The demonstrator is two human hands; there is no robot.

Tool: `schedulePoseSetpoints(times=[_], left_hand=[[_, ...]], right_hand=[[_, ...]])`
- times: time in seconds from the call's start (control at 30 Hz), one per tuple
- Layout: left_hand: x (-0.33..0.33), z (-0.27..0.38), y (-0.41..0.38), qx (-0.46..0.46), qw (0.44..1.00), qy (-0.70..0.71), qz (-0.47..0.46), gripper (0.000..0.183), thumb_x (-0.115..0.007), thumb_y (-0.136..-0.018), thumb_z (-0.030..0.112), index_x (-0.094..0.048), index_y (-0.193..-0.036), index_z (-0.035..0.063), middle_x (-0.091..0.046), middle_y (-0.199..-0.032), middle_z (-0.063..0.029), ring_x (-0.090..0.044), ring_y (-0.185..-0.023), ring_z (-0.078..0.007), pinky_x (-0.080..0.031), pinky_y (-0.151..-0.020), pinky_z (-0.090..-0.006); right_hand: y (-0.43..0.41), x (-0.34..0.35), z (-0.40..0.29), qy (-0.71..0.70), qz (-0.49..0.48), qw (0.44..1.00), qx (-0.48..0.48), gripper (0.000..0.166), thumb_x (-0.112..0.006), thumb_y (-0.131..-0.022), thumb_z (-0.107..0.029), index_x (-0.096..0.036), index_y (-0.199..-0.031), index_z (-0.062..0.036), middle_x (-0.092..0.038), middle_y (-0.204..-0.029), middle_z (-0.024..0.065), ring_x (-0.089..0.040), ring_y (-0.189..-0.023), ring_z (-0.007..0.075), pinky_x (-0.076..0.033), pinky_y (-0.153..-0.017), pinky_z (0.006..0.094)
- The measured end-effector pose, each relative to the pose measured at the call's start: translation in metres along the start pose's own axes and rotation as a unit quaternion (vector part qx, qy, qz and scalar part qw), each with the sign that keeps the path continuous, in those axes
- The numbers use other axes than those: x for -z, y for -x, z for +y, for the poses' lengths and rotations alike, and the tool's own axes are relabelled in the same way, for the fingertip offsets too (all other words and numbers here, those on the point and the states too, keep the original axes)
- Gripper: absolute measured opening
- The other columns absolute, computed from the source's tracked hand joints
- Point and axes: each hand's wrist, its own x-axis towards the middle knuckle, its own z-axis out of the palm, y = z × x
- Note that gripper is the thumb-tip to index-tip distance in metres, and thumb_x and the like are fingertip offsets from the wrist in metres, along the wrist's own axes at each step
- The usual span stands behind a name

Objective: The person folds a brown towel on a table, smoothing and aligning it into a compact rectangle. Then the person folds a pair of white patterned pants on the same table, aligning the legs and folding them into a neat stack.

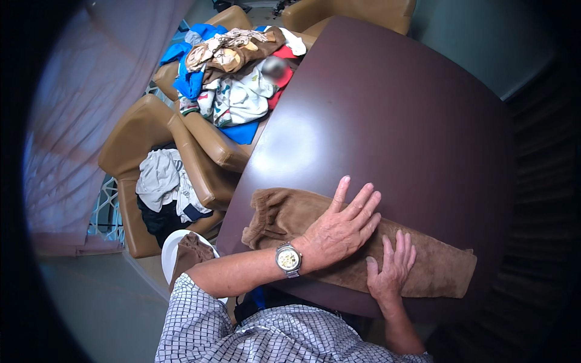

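Observation:
A brown plush garment [435,265], folded into a long strip, lies along the near edge of the dark table. Its gathered, elastic-looking end [263,218] is at the left, and the narrower straight end points right. My left hand [338,233] is over the middle of the cloth, palm down with fingers spread; the fingertips reach past the far edge of the garment. To its right, my right hand [392,265] rests flat on the fabric, thumb apart from the fingers. Neither hand grips anything. A metal wristwatch [288,259] is on my left wrist.
The glossy table [399,113] stretches ahead. Mixed clothes [236,95] are heaped on chairs at the upper left. Grey and dark garments [165,186] lie on a tan armchair [136,136]. By my left elbow, a white chair [170,249] holds brown cloth [193,252].

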Motion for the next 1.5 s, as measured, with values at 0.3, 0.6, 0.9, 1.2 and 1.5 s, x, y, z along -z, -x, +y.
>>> schedulePoseSetpoints(times=[0.3, 0.6, 0.9, 1.2, 1.5], left_hand=[[0.016, 0.007, 0.029, 0.026, 0.999, -0.022, 0.014, 0.051, -0.06, -0.1, 0.027, -0.065, -0.146, 0.0064, -0.041, -0.17, -0.0252, -0.029, -0.164, -0.0415, -0.016, -0.128, -0.0785], [0.036, 0.011, 0.07, 0.031, 0.998, -0.045, 0.044, 0.051, -0.063, -0.097, 0.026, -0.066, -0.145, 0.0079, -0.042, -0.17, -0.0234, -0.031, -0.164, -0.04, -0.016, -0.129, -0.078], [0.037, 0.01, 0.11, 0.049, 0.994, -0.062, 0.078, 0.049, -0.063, -0.099, 0.025, -0.066, -0.145, 0.0097, -0.046, -0.167, -0.0221, -0.034, -0.162, -0.0392, -0.017, -0.129, -0.0775], [-0.021, -0.047, 0.146, 0.143, 0.987, -0.022, 0.073, 0.071, -0.064, -0.1, 0.061, -0.061, -0.152, 0.013, -0.05, -0.162, -0.0231, -0.04, -0.156, -0.0415, -0.016, -0.127, -0.0758], [-0.033, -0.063, 0.154, 0.165, 0.984, 0.004, 0.073, 0.074, -0.069, -0.096, 0.061, -0.063, -0.152, 0.0125, -0.049, -0.165, -0.0227, -0.04, -0.157, -0.0418, -0.019, -0.128, -0.0728]], right_hand=[[0.002, -0.003, -0.001, 0.008, 0.02, 1.0, 0.012, 0.068, -0.075, -0.094, -0.027, -0.053, -0.154, -0.0063, -0.042, -0.166, 0.0266, -0.033, -0.158, 0.0482, -0.021, -0.129, 0.0646], [0.004, -0.014, 0.0, 0.045, 0.056, 0.997, 0.02, 0.067, -0.077, -0.093, -0.027, -0.055, -0.153, -0.0088, -0.044, -0.165, 0.0235, -0.034, -0.158, 0.0452, -0.023, -0.129, 0.0626], [0.01, -0.015, 0.0, 0.053, 0.057, 0.997, 0.023, 0.062, -0.072, -0.097, -0.027, -0.055, -0.154, -0.0082, -0.043, -0.165, 0.0246, -0.034, -0.158, 0.0446, -0.023, -0.13, 0.0623], [0.006, -0.014, -0.001, 0.055, 0.047, 0.997, 0.025, 0.064, -0.074, -0.097, -0.032, -0.056, -0.153, -0.0067, -0.044, -0.165, 0.0246, -0.033, -0.159, 0.0431, -0.023, -0.13, 0.06], [-0.035, -0.026, -0.101, 0.0, 0.045, 0.992, 0.117, 0.074, -0.076, -0.096, -0.044, -0.055, -0.156, -0.0062, -0.041, -0.166, 0.0269, -0.029, -0.16, 0.0473, -0.02, -0.13, 0.067]])
